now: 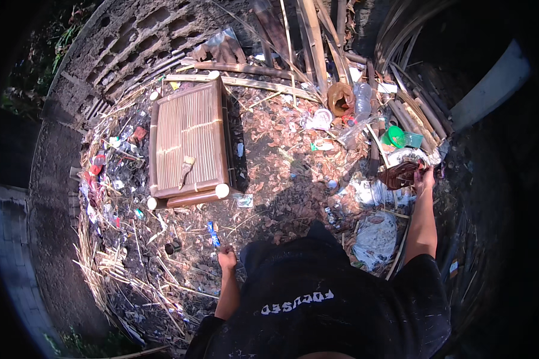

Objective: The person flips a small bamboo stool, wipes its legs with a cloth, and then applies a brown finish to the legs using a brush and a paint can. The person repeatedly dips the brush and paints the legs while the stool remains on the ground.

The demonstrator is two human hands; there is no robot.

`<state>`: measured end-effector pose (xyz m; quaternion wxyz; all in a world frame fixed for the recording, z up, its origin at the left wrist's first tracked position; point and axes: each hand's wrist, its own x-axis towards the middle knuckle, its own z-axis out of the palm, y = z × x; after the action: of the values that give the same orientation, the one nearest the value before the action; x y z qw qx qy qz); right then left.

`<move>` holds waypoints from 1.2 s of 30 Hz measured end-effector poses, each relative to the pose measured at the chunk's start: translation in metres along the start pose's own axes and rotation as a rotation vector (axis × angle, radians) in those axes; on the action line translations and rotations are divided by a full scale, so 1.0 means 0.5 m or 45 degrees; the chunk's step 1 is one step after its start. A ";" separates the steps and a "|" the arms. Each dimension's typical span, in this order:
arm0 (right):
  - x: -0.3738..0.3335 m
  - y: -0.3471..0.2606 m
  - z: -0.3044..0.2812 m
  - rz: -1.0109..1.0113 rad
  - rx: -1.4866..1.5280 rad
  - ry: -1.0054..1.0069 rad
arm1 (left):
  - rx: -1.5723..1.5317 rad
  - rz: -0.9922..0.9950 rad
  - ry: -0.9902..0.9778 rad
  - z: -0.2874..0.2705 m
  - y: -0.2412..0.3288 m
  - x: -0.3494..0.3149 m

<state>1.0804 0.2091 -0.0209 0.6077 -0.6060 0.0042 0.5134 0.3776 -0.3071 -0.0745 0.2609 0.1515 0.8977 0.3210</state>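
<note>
My left hand is low in the view, left of my body, its fingers closed round a narrow blue packet that sticks up from them. Out to the right, my right hand grips the edge of a dark reddish-brown, glossy object; its exact kind cannot be made out. A slatted bamboo table stands at the left, beyond my left hand. On its top lies a brush with pale bristles. Just past my right hand are a green round lid or cup and a clear greenish container.
Dry leaves and litter cover the ground. A white plastic bag lies right of my body. Bamboo poles lean at the back, near a clear plastic bottle and a brown bag. A rough block wall stands far left.
</note>
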 end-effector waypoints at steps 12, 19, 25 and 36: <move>-0.228 0.268 0.098 0.222 -0.915 -0.436 | -0.224 -0.380 0.836 -0.070 -0.046 -0.240; -0.299 0.493 -0.050 0.599 -1.537 -0.670 | -0.086 -0.891 0.920 -0.058 0.029 -0.340; -0.459 0.552 0.032 0.816 -2.250 -1.496 | -0.149 -1.218 0.612 -0.078 -0.222 -0.378; -0.733 0.874 0.384 -0.778 -2.655 -2.562 | -0.582 -1.250 0.850 -0.218 -0.149 -0.261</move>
<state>0.5140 0.0104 -0.0599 -0.2619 -0.1342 -0.8953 0.3344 0.4150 -0.4741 -0.0033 0.1093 -0.4454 0.8044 0.3775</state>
